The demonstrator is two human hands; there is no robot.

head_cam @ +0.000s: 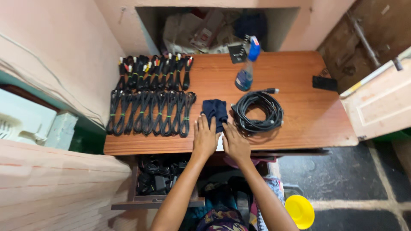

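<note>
1. A small folded dark-blue cloth lies near the front edge of the reddish-brown wooden tabletop, about centre, its long axis running from 6 to 12 o'clock, away from the person.
2. The left hand lies flat with fingers spread narrow, fingertips touching the cloth's near-left corner; it grips nothing.
3. The right hand lies flat too, fingers together, touching the cloth's near-right edge and covering part of a small white object that cannot be made out.
4. At 3 o'clock from the cloth, just beside it, sits a loose round coil of thick black cable, one plug end pointing toward 1 o'clock.
5. At 9 o'clock lies a tidy front row of bundled black cables with green ties; beyond it, at 11 o'clock, a second row of black cable bundles with coloured plugs.
6. At 1 o'clock stands a clear spray bottle with a blue-and-red top; a flat black rectangular object rests well apart near the far right edge.
7. Below the tabletop, an open wooden drawer holds more black cables; a round yellow bowl sits on the floor at 5 o'clock.
8. Judged risk: the cloth lies close to the front edge, so a backward pull of the hands could drag it into the open drawer.
9. Judged risk: a sideways sweep to 3 o'clock could snag the loose coil and undo its loops.
</note>
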